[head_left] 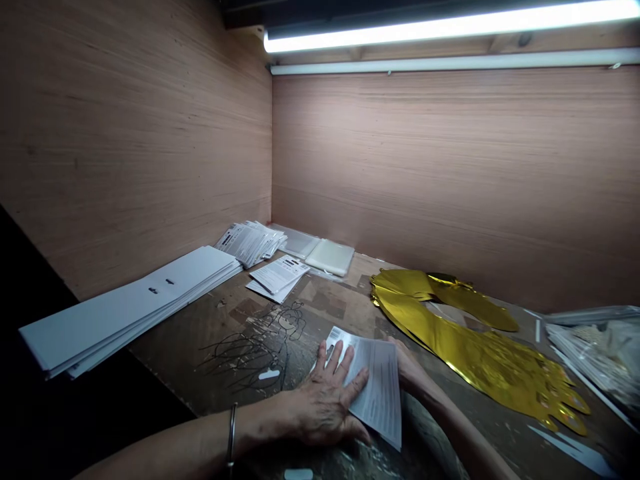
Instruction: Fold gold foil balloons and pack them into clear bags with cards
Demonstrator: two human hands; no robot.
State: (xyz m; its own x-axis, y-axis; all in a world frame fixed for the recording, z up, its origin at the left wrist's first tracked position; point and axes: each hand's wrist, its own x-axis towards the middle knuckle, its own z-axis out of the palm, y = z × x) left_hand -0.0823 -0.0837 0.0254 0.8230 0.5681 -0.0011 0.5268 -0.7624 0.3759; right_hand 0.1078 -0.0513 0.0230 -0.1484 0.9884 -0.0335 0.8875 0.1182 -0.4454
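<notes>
My left hand [330,393] lies with its fingers spread across the face of a grey-white printed card [377,377], its thumb near the lower edge. A barcode shows at the card's upper left corner. At the card's right edge is my right hand [406,367], reaching behind it; its fingers are mostly hidden, and the card is tilted up against it. Left of the hands, thin dark cords [250,343] lie tangled on the worktable [345,293]. A small white rounded strip [269,375] sits beside them.
Long white card sheets [135,300] are stacked at the left edge. Further back are a pile of printed cards [250,241], two loose cards [280,275] and clear plastic sleeves [330,257]. Shiny gold foil pieces [470,347] spread at right, near plastic bags [607,347]. Wooden panels enclose the back and left.
</notes>
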